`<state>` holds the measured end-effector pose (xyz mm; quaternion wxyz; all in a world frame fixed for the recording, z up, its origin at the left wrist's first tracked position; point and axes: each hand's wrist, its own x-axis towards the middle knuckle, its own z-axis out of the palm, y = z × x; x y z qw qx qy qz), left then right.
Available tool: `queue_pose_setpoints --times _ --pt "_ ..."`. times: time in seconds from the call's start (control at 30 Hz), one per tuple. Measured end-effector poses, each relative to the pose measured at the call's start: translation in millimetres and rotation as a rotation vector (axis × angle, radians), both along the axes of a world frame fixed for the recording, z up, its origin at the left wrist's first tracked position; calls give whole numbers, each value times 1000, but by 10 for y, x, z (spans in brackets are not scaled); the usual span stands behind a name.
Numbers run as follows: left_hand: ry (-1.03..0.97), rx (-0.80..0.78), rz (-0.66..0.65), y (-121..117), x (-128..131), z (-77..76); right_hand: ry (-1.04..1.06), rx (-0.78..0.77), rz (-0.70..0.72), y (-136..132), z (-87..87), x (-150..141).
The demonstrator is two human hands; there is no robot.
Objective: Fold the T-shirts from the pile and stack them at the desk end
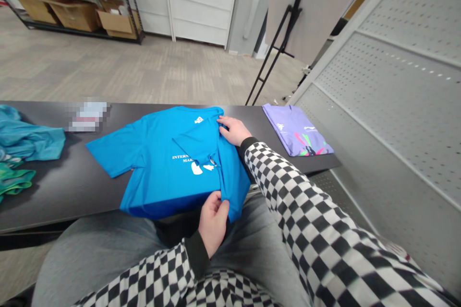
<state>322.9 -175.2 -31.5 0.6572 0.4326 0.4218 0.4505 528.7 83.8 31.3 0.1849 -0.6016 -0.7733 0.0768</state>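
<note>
While the left hand [213, 223] pinches the near edge of a blue T-shirt [162, 168], the right hand [234, 130] lies open on the shirt's far edge, so the garment sits between the two hands and partly under both, flat on a dark tabletop [72, 196]. The left fingers [220, 204] are closed on a fold of the blue fabric. The right fingers [224, 124] rest spread across the cloth, and no grip shows there. One flap of the shirt is turned inward over its front and covers part of the white print, leaving only fragments of lettering readable.

On the same table, one folded lavender T-shirt [297, 130] lies to the right, near the right hand but not touching it. Two crumpled garments sit at the far left, a teal garment [25, 136] and a green garment [14, 177], both well apart from the hands. Between them and the blue shirt is one small pixelated object [88, 116], too blurred to identify.

Both arms wear checkered black-and-white sleeves [306, 211], and gray trousers [108, 254] show below the table edge. Beyond the table stands one black metal shelving unit [72, 21] holding at least five cardboard boxes [75, 15], and one perforated white panel [389, 105] runs along the right side of the view
</note>
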Motion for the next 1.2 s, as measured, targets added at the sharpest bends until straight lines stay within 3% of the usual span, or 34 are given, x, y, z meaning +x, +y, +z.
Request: queue_pose_setpoints --times 0.1,0.17,0.4,0.47,0.57,0.67,0.77,0.87,0.93,1.03,1.2 --pt "88 85 133 -60 -51 32 11 6 -8 -5 4 -1" --pt "128 130 149 -76 -70 20 15 12 -14 -4 -1 8" --pt "291 123 -80 72 -36 -297 96 31 -11 45 -61 73" --pt "353 159 -119 93 -93 -296 118 44 -16 69 -85 89" --pt "454 366 -144 59 -261 -62 181 60 -41 113 -123 109" --pt "498 649 -148 107 -476 398 317 69 -145 188 -151 145" --pt "573 756 -105 481 -694 876 442 37 -235 325 -140 217" --pt "885 734 18 1146 -920 1122 417 3 -172 538 -91 310" --pt "1209 738 67 1577 -1076 1109 336 25 -87 708 -71 357" --pt "1559 592 104 1981 -1262 921 208 48 4 960 -105 390" --pt "1653 534 139 2112 -1344 672 142 51 166 1272 -213 423"
